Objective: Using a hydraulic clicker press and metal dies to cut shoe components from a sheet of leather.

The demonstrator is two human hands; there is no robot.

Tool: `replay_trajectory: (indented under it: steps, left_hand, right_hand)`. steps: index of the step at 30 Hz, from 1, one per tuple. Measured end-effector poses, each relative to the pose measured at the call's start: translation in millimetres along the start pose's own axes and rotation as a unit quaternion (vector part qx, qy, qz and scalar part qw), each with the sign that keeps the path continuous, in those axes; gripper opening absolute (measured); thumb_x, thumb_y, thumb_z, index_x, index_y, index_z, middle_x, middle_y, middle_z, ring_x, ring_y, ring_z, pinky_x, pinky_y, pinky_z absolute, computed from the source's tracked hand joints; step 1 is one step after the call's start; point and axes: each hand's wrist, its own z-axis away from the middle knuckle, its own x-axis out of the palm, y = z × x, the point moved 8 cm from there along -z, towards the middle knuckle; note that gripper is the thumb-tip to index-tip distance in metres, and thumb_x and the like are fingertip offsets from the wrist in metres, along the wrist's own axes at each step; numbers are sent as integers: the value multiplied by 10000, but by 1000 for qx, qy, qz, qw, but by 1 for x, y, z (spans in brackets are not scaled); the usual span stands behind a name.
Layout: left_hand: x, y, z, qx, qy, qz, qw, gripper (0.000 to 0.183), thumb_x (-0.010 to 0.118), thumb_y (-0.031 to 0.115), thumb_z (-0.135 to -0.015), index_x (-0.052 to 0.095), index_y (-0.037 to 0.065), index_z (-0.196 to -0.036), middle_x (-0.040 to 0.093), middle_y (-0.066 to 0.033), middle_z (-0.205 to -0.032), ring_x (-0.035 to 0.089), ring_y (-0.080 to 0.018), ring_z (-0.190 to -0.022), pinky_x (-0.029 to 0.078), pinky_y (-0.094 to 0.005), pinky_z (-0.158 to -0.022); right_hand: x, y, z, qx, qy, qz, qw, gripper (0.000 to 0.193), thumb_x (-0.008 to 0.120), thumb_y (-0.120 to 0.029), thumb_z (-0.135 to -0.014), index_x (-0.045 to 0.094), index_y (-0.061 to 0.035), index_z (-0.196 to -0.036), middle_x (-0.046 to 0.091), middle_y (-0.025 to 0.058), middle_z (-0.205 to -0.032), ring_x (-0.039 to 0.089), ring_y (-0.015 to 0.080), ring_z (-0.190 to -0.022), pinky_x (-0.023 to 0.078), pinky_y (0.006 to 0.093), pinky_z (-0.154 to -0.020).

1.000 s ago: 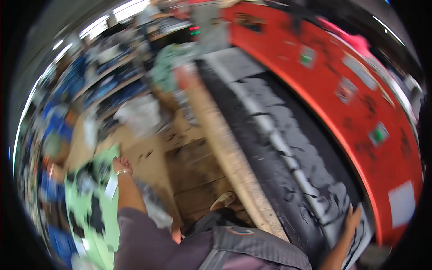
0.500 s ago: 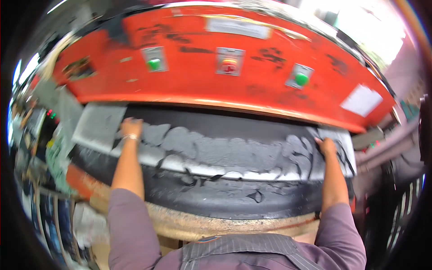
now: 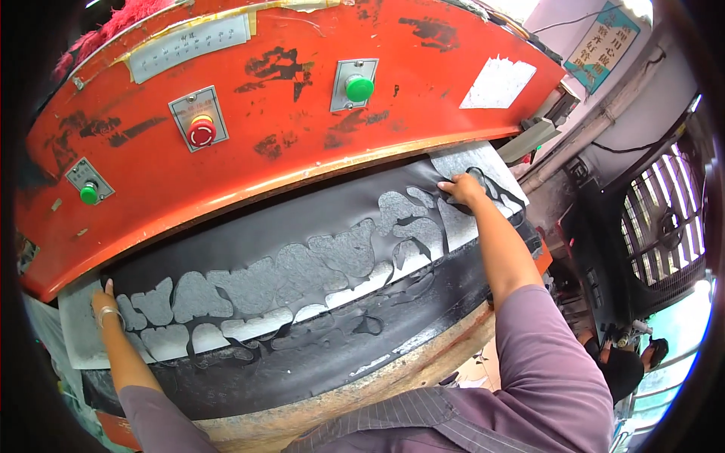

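Note:
A wide black sheet (image 3: 260,234), possibly leather, lies across a pale grey board (image 3: 83,332) under the front of a red machine. Rows of rounded cut-out holes run along its nearer side, with the board showing through them. Thin black strips hang over the board's near edge. At the sheet's left end, my left hand (image 3: 104,302) is closed on its edge, thumb uppermost, a bracelet on the wrist. My right hand (image 3: 464,189) grips the right end beside a loose-looking strip; its fingertips are partly hidden.
The red machine front (image 3: 279,98) rises just beyond the sheet, bearing a red button (image 3: 202,131) and green buttons (image 3: 359,87). A dark, scuffed ledge (image 3: 317,370) runs between the board and my body. At the far right, a person in black (image 3: 623,370) is partly visible.
My view has swung to the right and tilted, so machine and sheet now slant up rightward. Both hands remain at the sheet's ends. The picture is sharper.

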Motion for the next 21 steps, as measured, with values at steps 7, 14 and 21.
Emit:
replay_trajectory:
  steps: [7, 14, 21]
  left_hand:
    - [-2, -48, 12, 46, -11, -11, 999, 668, 501, 562, -900, 642, -80, -1015, 615, -307, -1035, 562, -481, -979, 430, -493, -869]
    - [-4, -78, 19, 58, -38, -5, 998, 768, 431, 635, -899, 635, -97, -1007, 605, -312, -1050, 542, -484, -994, 417, -488, -871]
    - [-33, -57, 51, -78, -23, -151, 985, 799, 478, 679, -853, 566, -35, -1203, 616, -258, -1132, 586, -429, -1040, 454, -466, -909]
  right_hand:
    - [14, 26, 18, -28, -1, -25, 999, 605, 599, -614, -809, 685, -58, -1031, 649, 193, -1103, 589, 366, -1088, 410, 556, -909]
    - [22, 42, 45, -76, 20, -8, 997, 598, 562, -635, -816, 698, -81, -993, 669, 175, -1028, 611, 357, -1035, 446, 470, -882]
    - [-40, 95, 116, -184, 369, -21, 911, 288, 735, -247, -751, 681, -95, -990, 614, 126, -1075, 535, 317, -1053, 447, 404, -883]
